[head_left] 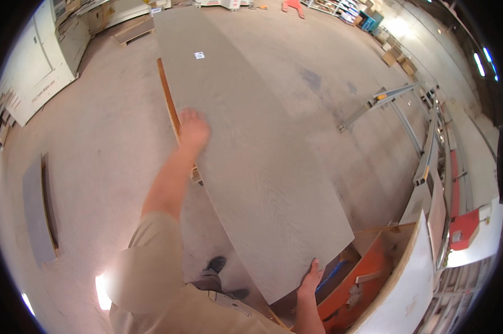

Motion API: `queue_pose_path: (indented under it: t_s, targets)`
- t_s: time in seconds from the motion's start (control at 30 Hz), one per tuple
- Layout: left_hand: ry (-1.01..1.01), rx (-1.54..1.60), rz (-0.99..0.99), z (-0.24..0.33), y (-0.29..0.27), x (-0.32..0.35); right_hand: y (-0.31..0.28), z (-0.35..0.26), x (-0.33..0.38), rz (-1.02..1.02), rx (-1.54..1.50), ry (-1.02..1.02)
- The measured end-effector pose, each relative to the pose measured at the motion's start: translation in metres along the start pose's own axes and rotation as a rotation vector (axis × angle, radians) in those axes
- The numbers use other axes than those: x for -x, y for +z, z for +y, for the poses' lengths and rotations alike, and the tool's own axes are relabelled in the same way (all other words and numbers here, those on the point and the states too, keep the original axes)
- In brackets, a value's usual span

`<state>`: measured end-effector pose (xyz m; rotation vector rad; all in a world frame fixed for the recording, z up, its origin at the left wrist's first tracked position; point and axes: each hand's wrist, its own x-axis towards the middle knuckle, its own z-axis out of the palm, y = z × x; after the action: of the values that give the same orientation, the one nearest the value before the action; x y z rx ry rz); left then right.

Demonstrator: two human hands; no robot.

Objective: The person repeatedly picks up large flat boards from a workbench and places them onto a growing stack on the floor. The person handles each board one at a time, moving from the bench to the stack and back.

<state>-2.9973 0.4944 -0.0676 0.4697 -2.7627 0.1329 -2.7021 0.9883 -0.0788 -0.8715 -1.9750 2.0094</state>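
A long grey-brown wood-grain panel (257, 150) runs away from me through the middle of the view. It has a small white label (199, 55) near its far end. My left hand (194, 129) rests on the panel's top face by its left edge; its fingers look extended, though slightly blurred. At the near right corner, my right hand (311, 279) grips the panel's near edge, thumb above and the other fingers hidden below. An orange-brown board edge (168, 92) shows under the panel on the left.
A bin-like enclosure with an orange panel (354, 284) and a white board (404, 284) stands close on my right. Beyond is a metal frame (404, 119). A grey board (38, 211) lies on the left floor, and white machine cabinets (40, 61) stand farther back.
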Motion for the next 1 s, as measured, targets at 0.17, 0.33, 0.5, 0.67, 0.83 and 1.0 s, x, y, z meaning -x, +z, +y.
queue_pose_path:
  t_s: [0.17,0.33,0.5,0.67,0.83,1.0]
  targets:
    - [0.133,0.396,-0.183,0.098,-0.03,0.049,-0.001,-0.001,-0.007,0.05,0.044,0.067]
    - [0.194,0.38,-0.176,0.129,-0.038,0.084,-0.01,0.0,-0.021,-0.137,0.028,0.044]
    - [0.258,0.486,-0.248,0.139,-0.061,0.121,-0.023,0.008,-0.039,-0.195,0.035,0.086]
    - [0.321,0.583,-0.247,0.147,-0.075,0.161,-0.029,0.009,-0.051,-0.254,-0.003,0.149]
    - [0.426,0.602,-0.332,0.145,-0.089,0.199,-0.028,0.005,-0.055,-0.228,0.044,0.149]
    - [0.442,0.619,-0.242,0.143,-0.096,0.211,-0.024,0.004,-0.054,-0.229,0.035,0.14]
